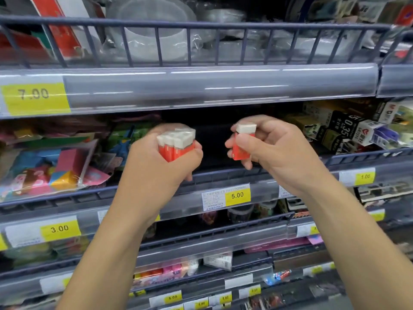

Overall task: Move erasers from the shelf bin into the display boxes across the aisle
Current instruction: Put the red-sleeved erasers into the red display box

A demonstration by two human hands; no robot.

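The left hand (169, 159) is clenched around a bundle of white-tipped, orange-sleeved rectangular erasers (176, 144), their long axes upright. Just right of it, the right hand (270, 146) pinches a single matching eraser (243, 140), also upright. Both hover before the dark shelf bin (214, 139); the display boxes are out of view.

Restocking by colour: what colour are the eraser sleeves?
Orange-red sleeves, white eraser tips; head view.

1. Tiered store shelving (201, 86) fills the view, each tier edged by a dark blue wire rail (190, 24).
2. Clear price strips carry yellow tags: 7.00 (33, 95), 5.00 (237, 195), 3.00 (60, 229).
3. Colourful packaged stationery (51, 166) crowds the left; small boxes (348, 128) sit right.
4. Light glares off the strips.
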